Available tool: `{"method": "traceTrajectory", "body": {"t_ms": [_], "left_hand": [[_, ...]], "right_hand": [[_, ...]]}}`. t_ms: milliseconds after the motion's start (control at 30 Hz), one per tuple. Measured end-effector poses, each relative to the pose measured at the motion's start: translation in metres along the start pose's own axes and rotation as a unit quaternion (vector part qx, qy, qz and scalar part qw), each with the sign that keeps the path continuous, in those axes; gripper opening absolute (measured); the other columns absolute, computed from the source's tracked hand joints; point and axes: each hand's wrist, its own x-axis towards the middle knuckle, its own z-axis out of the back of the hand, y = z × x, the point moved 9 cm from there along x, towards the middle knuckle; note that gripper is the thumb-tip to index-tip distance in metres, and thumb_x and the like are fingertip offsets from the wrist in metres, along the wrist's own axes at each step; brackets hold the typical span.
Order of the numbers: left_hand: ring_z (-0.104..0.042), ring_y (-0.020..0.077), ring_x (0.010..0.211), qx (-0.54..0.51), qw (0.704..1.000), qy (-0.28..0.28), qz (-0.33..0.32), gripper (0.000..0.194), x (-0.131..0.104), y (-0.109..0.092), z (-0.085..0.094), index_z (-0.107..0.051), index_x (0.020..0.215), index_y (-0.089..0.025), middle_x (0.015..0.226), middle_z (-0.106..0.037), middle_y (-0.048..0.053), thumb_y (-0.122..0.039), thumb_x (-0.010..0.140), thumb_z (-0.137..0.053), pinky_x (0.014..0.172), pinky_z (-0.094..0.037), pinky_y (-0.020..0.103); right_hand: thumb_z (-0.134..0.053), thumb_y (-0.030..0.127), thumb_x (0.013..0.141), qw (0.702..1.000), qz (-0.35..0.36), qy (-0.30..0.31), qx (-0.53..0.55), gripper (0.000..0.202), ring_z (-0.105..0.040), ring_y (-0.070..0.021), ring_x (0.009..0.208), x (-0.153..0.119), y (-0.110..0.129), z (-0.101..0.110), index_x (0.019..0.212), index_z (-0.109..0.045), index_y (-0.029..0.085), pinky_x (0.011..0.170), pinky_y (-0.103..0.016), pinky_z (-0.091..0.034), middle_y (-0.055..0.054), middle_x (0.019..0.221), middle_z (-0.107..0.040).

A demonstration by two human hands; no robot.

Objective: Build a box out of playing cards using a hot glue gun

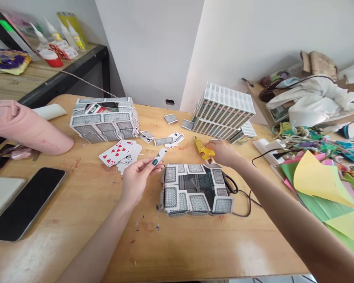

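Note:
Pinched between the thumb and fingers of my left hand (140, 175) is a small card piece (161, 154), left of centre. My right hand (221, 152) is closed on a yellow glue gun (203, 149), whose nozzle points up and left. Just below both hands sits an open box covered in playing cards (171, 197), with grey strips inside. Loose playing cards (114, 153) lie face up to the left of my left hand, and more cut cards (165, 141) lie beyond it.
A card-covered box (104, 125) stands at the back left, stacked card packs (224, 108) at the back right. A phone (28, 204) and a pink roll (32, 125) lie left. Black cable (249, 204), a power strip (268, 151) and coloured paper (321, 184) are on the right.

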Motion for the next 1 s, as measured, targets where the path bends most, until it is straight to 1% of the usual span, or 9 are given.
{"method": "traceTrajectory", "body": {"t_ms": [100, 167, 300, 333, 367, 500, 667, 800, 1000], "left_hand": [[-0.071, 0.0185, 0.077, -0.003, 0.999, -0.018, 0.044, 0.031, 0.008, 0.019, 0.010, -0.068, 0.089, -0.010, 0.085, -0.074, 0.010, -0.032, 0.068, -0.074, 0.078, -0.058, 0.032], [-0.071, 0.0189, 0.078, -0.009, 0.998, -0.023, 0.055, 0.030, 0.011, 0.025, 0.014, -0.068, 0.089, -0.009, 0.085, -0.074, 0.010, -0.030, 0.068, -0.074, 0.079, -0.058, 0.033], [-0.071, 0.0198, 0.084, -0.049, 0.996, -0.004, 0.070, 0.028, 0.008, 0.026, 0.010, -0.068, 0.094, -0.010, 0.090, -0.074, 0.010, -0.027, 0.071, -0.072, 0.088, -0.055, 0.035], [-0.071, 0.0203, 0.085, -0.059, 0.996, 0.003, 0.073, 0.028, 0.006, 0.025, 0.007, -0.068, 0.095, -0.011, 0.091, -0.074, 0.010, -0.026, 0.071, -0.071, 0.089, -0.055, 0.036], [-0.071, 0.0207, 0.086, -0.067, 0.995, 0.008, 0.075, 0.027, 0.004, 0.024, 0.004, -0.068, 0.095, -0.011, 0.091, -0.074, 0.010, -0.025, 0.072, -0.071, 0.090, -0.054, 0.037], [-0.071, 0.0222, 0.087, -0.078, 0.995, 0.012, 0.064, 0.025, -0.006, 0.012, -0.005, -0.068, 0.094, -0.012, 0.090, -0.074, 0.010, -0.026, 0.073, -0.070, 0.090, -0.055, 0.039], [-0.070, 0.0242, 0.091, -0.046, 0.999, 0.016, 0.023, 0.032, -0.016, -0.012, -0.018, -0.069, 0.099, -0.013, 0.095, -0.073, 0.010, -0.032, 0.074, -0.070, 0.089, -0.055, 0.041], [-0.069, 0.0241, 0.093, -0.014, 0.999, 0.011, -0.028, 0.042, -0.023, -0.031, -0.025, -0.063, 0.113, -0.014, 0.100, -0.072, 0.010, -0.033, 0.076, -0.068, 0.090, -0.055, 0.042], [-0.069, 0.0239, 0.092, 0.004, 0.998, 0.001, -0.058, 0.052, -0.031, -0.043, -0.031, -0.054, 0.121, -0.012, 0.088, -0.074, 0.010, -0.035, 0.077, -0.068, 0.089, -0.055, 0.040]], "right_hand": [[-0.055, 0.008, 0.072, 1.000, 0.016, 0.013, -0.010, 0.053, -0.052, -0.0267, 0.111, 0.004, -0.004, -0.012, 0.124, -0.054, 0.015, 0.085, -0.032, -0.043, -0.015, 0.122, -0.058], [-0.053, 0.010, 0.074, 1.000, 0.020, 0.004, -0.015, 0.047, -0.055, -0.0253, 0.105, 0.003, -0.004, -0.006, 0.120, -0.056, 0.014, 0.082, -0.030, -0.043, -0.015, 0.121, -0.058], [-0.052, 0.021, 0.079, 0.989, -0.073, -0.119, 0.051, 0.019, -0.060, -0.0214, 0.078, -0.009, -0.022, 0.048, 0.091, -0.065, 0.012, 0.067, -0.029, -0.043, -0.013, 0.092, -0.066], [-0.053, 0.025, 0.080, 0.976, -0.117, -0.160, 0.094, 0.018, -0.058, -0.0189, 0.068, -0.018, -0.028, 0.064, 0.082, -0.065, 0.013, 0.061, -0.029, -0.042, -0.011, 0.081, -0.066], [-0.052, 0.032, 0.082, 0.966, -0.144, -0.157, 0.149, 0.024, -0.054, -0.0159, 0.056, -0.026, -0.028, 0.072, 0.072, -0.064, 0.014, 0.054, -0.028, -0.040, -0.008, 0.070, -0.064], [-0.046, 0.051, 0.086, 0.928, -0.039, -0.138, 0.344, 0.043, -0.047, -0.0102, 0.047, -0.057, 0.029, 0.091, 0.060, -0.060, 0.019, 0.045, -0.024, -0.037, -0.004, 0.062, -0.062], [-0.048, 0.046, 0.087, 0.926, 0.026, -0.115, 0.359, 0.032, -0.059, -0.0163, 0.068, -0.078, 0.084, 0.079, 0.077, -0.063, 0.020, 0.058, -0.027, -0.045, -0.004, 0.074, -0.065], [-0.049, 0.047, 0.086, 0.934, 0.014, -0.109, 0.340, 0.034, -0.056, -0.0160, 0.063, -0.082, 0.086, 0.070, 0.071, -0.061, 0.020, 0.053, -0.027, -0.042, -0.003, 0.065, -0.061], [-0.046, 0.051, 0.087, 0.945, 0.000, -0.091, 0.314, 0.042, -0.047, -0.0126, 0.052, -0.089, 0.084, 0.067, 0.062, -0.057, 0.020, 0.046, -0.025, -0.035, -0.002, 0.058, -0.055]]}}
